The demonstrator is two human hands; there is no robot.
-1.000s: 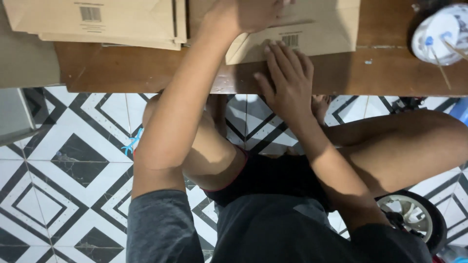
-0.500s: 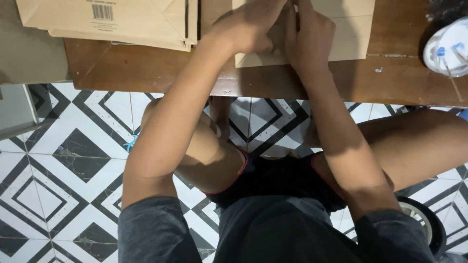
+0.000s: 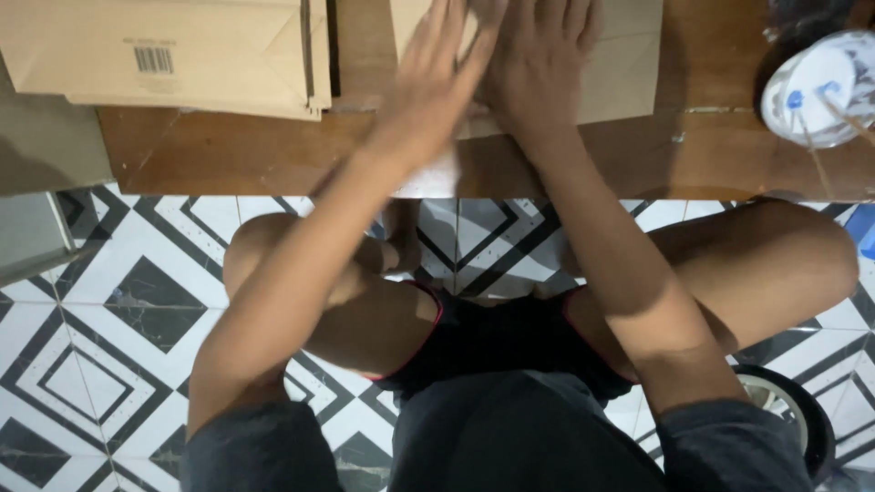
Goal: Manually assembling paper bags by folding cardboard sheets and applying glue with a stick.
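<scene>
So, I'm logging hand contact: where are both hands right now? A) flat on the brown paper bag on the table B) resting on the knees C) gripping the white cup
A: the left hand and right hand lie with fingers spread on the brown paper bag on the wooden table.

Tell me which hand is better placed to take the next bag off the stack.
Probably the left. The left hand lies flat at the near bag's left edge, nearer the stack of bags. The right hand presses on that bag, farther away.
</scene>
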